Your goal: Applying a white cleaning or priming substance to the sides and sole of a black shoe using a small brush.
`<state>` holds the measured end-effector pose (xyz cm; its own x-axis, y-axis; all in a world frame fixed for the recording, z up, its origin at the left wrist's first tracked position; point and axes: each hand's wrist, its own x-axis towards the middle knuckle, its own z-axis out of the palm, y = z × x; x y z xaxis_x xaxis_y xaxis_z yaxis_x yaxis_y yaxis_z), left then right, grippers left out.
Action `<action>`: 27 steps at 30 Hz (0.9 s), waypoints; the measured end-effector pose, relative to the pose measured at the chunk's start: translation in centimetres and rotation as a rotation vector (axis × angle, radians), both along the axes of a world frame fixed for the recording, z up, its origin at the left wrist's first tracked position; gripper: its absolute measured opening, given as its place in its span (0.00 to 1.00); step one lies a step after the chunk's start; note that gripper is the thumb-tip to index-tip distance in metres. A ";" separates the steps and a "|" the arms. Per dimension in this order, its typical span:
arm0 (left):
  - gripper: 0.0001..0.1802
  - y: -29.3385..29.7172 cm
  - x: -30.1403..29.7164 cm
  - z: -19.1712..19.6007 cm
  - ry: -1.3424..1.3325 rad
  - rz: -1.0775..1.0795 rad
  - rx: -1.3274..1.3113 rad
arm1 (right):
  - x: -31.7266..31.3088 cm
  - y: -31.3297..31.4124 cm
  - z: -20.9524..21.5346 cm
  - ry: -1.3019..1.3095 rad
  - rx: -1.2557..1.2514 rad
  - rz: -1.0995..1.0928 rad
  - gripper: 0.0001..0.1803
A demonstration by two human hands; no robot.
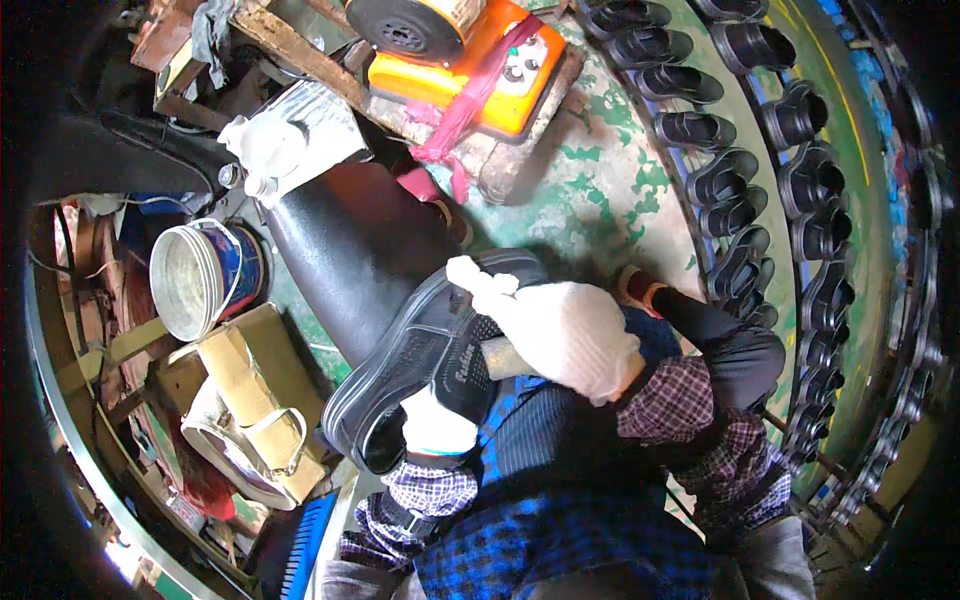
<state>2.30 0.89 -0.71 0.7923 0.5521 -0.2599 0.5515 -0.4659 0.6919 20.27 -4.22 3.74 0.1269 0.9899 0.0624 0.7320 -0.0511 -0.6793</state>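
Observation:
A black shoe (425, 335) lies tilted across my lap, with its opening toward me and to the left. My left hand (438, 425), in a white glove, grips the shoe at its opening; its fingers are mostly hidden. My right hand (565, 335), gloved in white too, is closed over the shoe's far right part, its fingertips along the upper edge. From under that palm sticks out a stubby beige piece (503, 358), against the shoe's side; its kind is unclear. A padded black bench (345, 240) extends beyond the shoe.
White bottles (265, 145) stand on the bench's far end. A bucket (195, 285) and a cardboard box (245, 365) sit at left. An orange machine (490, 75) with a pink cloth strip (470, 110) is ahead. Racks of black shoes (725, 175) curve along the right.

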 end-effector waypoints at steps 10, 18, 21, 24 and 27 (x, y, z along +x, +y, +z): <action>0.31 -0.5 -0.2 -0.5 -0.352 0.474 -0.896 | -0.2 -0.1 4.1 -0.154 -0.524 0.223 0.23; 0.31 -0.2 0.5 -0.6 -0.497 0.436 -0.915 | -0.3 -1.1 1.9 -0.110 -0.414 0.180 0.20; 0.30 -0.5 0.6 -0.6 -0.650 0.537 -1.088 | 0.4 0.1 -0.2 -0.028 -0.054 0.111 0.20; 0.32 -0.9 -0.3 -1.2 -0.460 0.526 -1.169 | -0.1 -0.2 3.2 -0.138 -0.427 0.192 0.22; 0.33 -0.6 -0.2 -1.3 -0.818 0.761 -1.459 | 0.3 -0.1 1.4 -0.048 -0.268 0.135 0.21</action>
